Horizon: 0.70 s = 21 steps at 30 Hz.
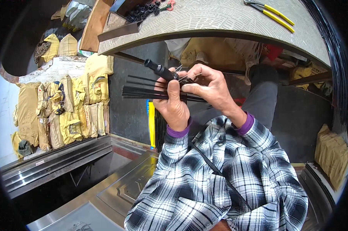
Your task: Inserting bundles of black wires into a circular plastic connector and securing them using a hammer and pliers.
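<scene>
My left hand [173, 104] is closed around a bundle of thin black strips [141, 91] that stick out to the left, and a black cylindrical handle [161, 70] points up and left from its thumb. My right hand [208, 87] meets it from the right, fingertips pinching thin wires at the handle's end [185, 79]. Both hands are raised in front of my chest, below the edge of the patterned worktable [220, 19]. Plaid sleeves with purple cuffs cover my forearms.
Yellow-handled pliers [274, 13] lie at the table's far right. Black parts and a red tool [151, 8] sit at its far left. Stacks of yellow-brown wrapped packages [66, 111] fill the floor at left, another [331, 154] at right. Embossed metal door panels [104, 181] lie below.
</scene>
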Each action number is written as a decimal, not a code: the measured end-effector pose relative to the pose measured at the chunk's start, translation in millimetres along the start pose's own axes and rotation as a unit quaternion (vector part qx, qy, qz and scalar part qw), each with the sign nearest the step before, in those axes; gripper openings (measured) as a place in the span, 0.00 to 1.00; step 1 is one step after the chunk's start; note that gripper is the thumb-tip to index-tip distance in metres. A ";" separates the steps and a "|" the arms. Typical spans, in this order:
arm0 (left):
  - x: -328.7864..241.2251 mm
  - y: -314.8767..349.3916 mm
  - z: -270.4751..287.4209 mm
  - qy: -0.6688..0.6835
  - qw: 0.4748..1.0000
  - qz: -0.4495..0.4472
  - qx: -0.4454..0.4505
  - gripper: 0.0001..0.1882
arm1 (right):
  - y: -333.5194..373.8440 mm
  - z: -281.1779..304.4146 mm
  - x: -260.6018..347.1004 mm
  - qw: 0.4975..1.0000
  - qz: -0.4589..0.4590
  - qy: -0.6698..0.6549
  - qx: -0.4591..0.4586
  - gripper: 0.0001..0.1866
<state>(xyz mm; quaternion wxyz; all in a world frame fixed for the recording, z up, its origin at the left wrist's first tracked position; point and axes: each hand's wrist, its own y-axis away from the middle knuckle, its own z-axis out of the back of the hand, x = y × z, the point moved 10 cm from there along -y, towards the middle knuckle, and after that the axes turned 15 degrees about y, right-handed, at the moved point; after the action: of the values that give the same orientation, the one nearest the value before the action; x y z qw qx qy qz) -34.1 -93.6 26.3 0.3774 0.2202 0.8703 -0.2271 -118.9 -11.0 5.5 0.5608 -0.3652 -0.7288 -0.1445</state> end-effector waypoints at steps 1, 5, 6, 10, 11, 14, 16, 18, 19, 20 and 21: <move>1.4 -0.5 2.8 0.029 0.999 0.023 0.006 0.14 | 0.7 -1.3 1.7 1.000 0.011 0.010 0.013 0.07; 3.9 -0.5 8.8 0.072 0.996 0.050 0.003 0.12 | 3.3 2.0 14.6 0.984 0.067 0.164 -0.028 0.07; 5.4 -0.6 7.3 0.079 0.995 0.059 0.009 0.13 | 3.3 2.1 14.2 0.984 0.066 0.163 -0.029 0.07; 3.5 -1.2 3.5 0.040 0.999 0.030 0.018 0.14 | -1.6 6.4 6.8 0.982 0.028 0.184 -0.019 0.07; 0.6 -1.1 7.6 0.011 1.000 0.003 0.015 0.14 | -4.3 4.9 -3.4 0.987 -0.020 0.156 0.012 0.07; -3.2 -0.5 6.0 -0.005 1.000 -0.024 0.015 0.15 | -6.3 -0.9 -14.3 0.992 -0.080 0.067 0.072 0.06; -0.4 0.2 1.7 0.009 1.000 -0.023 0.020 0.15 | -6.8 2.0 -14.9 0.991 -0.069 0.095 0.069 0.05; -1.3 1.5 -0.9 0.006 0.999 -0.029 0.020 0.15 | -6.1 2.7 -9.3 0.995 -0.039 0.077 0.051 0.05; -2.5 2.0 -0.2 0.006 0.999 -0.029 0.020 0.15 | -3.5 -1.0 -7.2 0.995 -0.039 0.076 0.052 0.05; -2.6 2.0 2.2 0.015 1.000 -0.022 0.013 0.15 | 0.0 -0.8 -2.8 0.994 -0.037 0.095 0.028 0.06; -2.1 1.0 6.7 0.021 1.000 -0.015 0.002 0.15 | 1.1 -0.3 -2.3 0.993 -0.038 0.112 0.007 0.06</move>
<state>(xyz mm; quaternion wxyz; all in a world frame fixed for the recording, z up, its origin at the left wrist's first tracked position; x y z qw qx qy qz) -28.5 -97.1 23.5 0.3551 0.2122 0.8809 -0.2299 -117.7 -11.3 3.3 0.6357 -0.3151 -0.6755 -0.2007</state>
